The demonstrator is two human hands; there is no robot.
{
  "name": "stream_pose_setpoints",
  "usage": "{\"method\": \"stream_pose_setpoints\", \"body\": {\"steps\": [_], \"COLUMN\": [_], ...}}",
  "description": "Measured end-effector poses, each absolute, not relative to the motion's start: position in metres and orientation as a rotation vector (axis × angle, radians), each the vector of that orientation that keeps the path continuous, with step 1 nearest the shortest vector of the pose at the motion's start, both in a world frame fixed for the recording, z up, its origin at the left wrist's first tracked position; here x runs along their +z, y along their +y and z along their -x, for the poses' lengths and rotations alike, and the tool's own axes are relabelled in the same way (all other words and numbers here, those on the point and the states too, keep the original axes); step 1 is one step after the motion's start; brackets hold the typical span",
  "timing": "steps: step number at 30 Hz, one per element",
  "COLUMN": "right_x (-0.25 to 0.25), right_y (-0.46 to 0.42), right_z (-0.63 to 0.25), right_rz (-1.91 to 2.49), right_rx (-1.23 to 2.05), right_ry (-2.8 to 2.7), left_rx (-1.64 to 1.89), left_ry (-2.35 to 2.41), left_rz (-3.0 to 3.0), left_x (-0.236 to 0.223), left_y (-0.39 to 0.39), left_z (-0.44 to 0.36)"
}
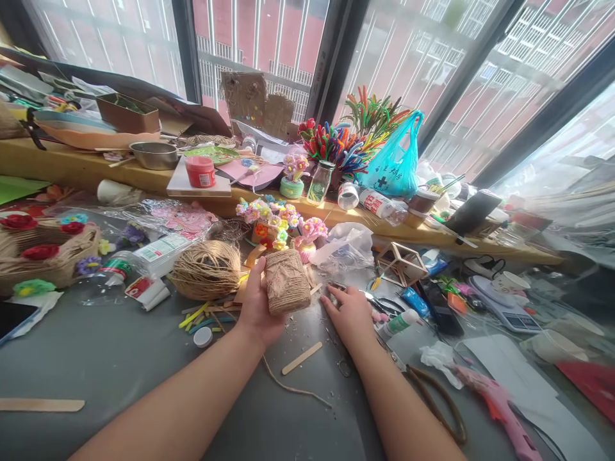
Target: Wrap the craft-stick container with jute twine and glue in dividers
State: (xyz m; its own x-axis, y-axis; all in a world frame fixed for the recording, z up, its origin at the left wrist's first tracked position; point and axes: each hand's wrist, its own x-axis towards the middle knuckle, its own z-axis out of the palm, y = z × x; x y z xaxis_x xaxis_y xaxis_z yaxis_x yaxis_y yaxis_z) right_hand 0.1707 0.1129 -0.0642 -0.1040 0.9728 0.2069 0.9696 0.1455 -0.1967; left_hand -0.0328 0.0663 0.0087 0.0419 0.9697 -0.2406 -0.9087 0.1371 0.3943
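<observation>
Likely light and firm, the twine-wrapped cylinder (289,285) sits tilted above the table (129,365), gripped by the left hand (259,315); its ridged side should resist slipping, best held round the middle; the right hand (353,318) spreads its fingers nearby; a twine ball (206,270) lies left.

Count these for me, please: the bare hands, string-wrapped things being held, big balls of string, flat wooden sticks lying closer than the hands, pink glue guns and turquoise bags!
Left hand and right hand: 2
String-wrapped thing, held: 1
Ball of string: 1
Flat wooden sticks: 2
Pink glue gun: 1
Turquoise bag: 1
Total: 8
</observation>
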Motion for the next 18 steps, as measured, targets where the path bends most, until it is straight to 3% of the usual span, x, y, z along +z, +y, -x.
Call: {"method": "stream_pose_setpoints", "body": {"steps": [18], "right_x": [-0.072], "right_y": [0.12], "right_z": [-0.172], "right_rz": [1.71], "right_rx": [0.177], "right_ry": [-2.066], "left_rx": [1.428], "left_ry": [0.516], "left_rz": [-0.185], "left_x": [0.008], "left_y": [0.067], "left_z": [0.031]}}
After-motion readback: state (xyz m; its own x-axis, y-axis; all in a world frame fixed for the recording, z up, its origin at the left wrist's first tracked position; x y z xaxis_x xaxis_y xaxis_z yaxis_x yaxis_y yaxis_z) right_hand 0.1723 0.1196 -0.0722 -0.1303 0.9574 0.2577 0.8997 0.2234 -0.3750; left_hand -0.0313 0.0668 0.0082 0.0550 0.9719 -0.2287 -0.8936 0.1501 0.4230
